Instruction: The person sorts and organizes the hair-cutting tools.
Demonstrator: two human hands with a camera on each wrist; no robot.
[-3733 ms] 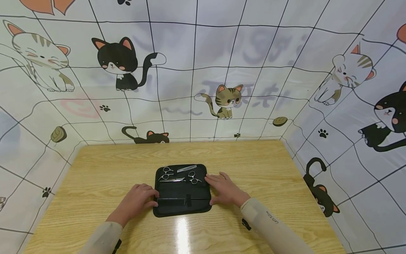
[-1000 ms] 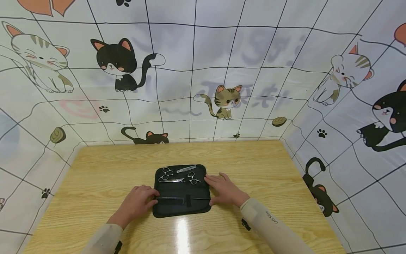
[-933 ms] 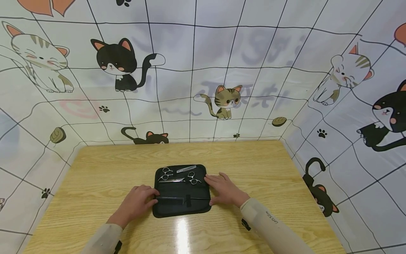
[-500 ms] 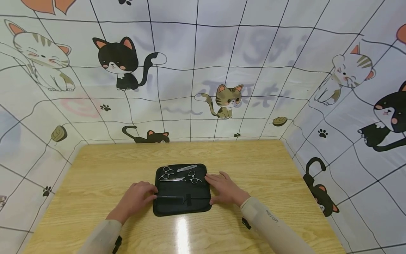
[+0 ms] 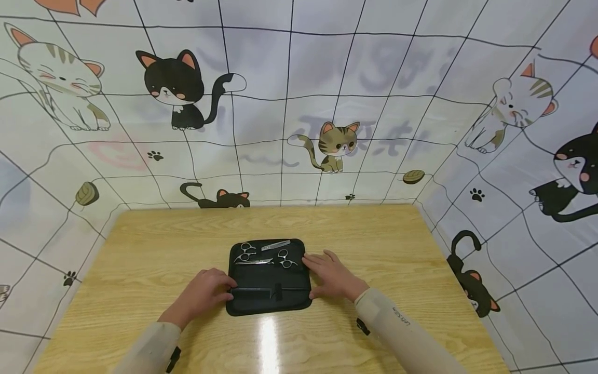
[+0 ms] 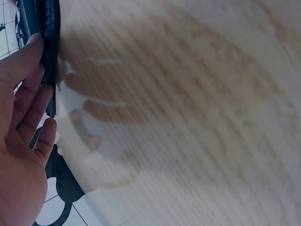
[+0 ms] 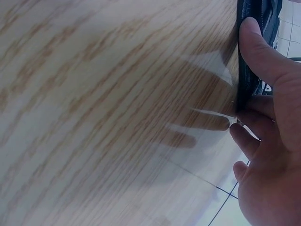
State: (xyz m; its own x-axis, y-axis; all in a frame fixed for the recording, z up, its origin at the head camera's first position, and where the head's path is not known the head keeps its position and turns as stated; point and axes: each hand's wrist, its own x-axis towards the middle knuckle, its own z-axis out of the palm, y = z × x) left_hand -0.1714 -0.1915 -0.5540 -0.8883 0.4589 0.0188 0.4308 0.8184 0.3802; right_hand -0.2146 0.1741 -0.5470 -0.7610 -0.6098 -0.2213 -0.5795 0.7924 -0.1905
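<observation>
A black zip case (image 5: 266, 275) lies unfolded flat on the table in the head view. In its upper half are silver scissors (image 5: 254, 262) at the left and a second pair, thinning-type or similar, with finger loops (image 5: 285, 258) at the right and a silver blade (image 5: 275, 245) above. A dark flat strip (image 5: 252, 293), perhaps a comb, lies across the lower half beside a small black strap (image 5: 278, 292). My left hand (image 5: 203, 294) touches the case's left edge with thumb and fingertips. Along the right edge rest the spread fingers of my right hand (image 5: 334, 278).
The wood-grain table (image 5: 374, 234) reaches back to a cat-print cloth wall (image 5: 261, 119), which also encloses both sides. A bright light reflection (image 5: 268, 343) falls on the table in front of the case.
My left fingertips drew back slightly half a second ago and now reach a little over the case's left edge again. The right hand and case stay put; the head view has tilted slightly down.
</observation>
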